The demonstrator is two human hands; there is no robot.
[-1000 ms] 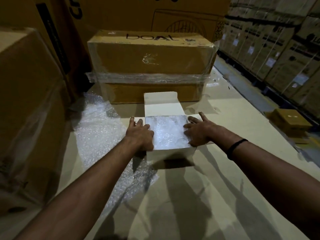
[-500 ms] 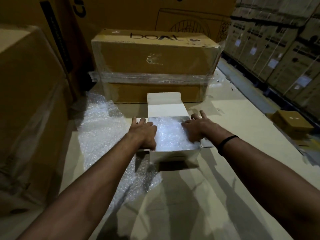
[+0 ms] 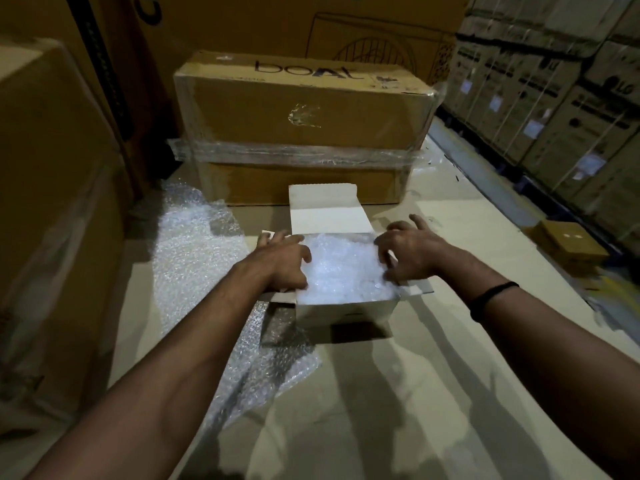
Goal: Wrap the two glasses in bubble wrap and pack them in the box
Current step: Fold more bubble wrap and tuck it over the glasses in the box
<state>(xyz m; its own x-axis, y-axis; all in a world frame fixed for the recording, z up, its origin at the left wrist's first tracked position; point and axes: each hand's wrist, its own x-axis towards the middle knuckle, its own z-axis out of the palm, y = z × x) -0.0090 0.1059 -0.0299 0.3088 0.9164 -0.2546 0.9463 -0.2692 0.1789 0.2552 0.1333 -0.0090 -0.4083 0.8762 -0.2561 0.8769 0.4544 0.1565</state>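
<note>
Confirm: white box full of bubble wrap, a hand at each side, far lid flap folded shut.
Not shut. The head view shows the far lid flap standing open behind the white box full of bubble wrap, with left hand and right hand at its sides.

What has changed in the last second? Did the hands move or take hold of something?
The right hand has bent its fingers: earlier flat on the side flap, their tips now press at the right edge of the bubble wrap inside the white box; a grip is not clear. The left hand hardly moved. The white box, its open lid flap and the loose bubble wrap sheet stayed.
</note>
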